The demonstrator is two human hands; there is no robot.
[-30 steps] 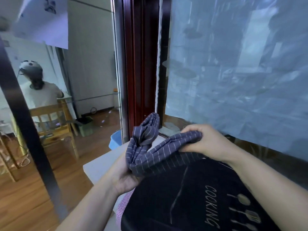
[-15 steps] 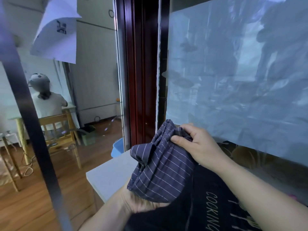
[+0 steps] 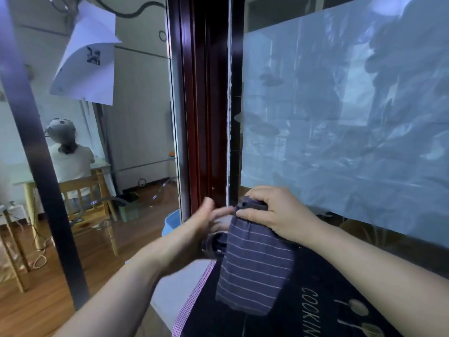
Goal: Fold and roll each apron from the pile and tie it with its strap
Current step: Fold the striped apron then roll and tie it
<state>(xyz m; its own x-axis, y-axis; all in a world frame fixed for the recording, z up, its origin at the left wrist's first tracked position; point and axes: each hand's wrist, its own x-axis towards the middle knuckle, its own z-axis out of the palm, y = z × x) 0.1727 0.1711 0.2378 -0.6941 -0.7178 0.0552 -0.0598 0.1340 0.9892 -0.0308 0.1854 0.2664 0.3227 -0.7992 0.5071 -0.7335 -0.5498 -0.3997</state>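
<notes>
Though blurred, left hand (image 3: 206,221) beside striped apron (image 3: 252,268) in right hand (image 3: 277,215).

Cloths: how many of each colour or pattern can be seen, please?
Striped apron: 1
Black apron: 1
Pink checked edge: 1 (cannot tell if it is a separate apron)
Total: 3
</notes>
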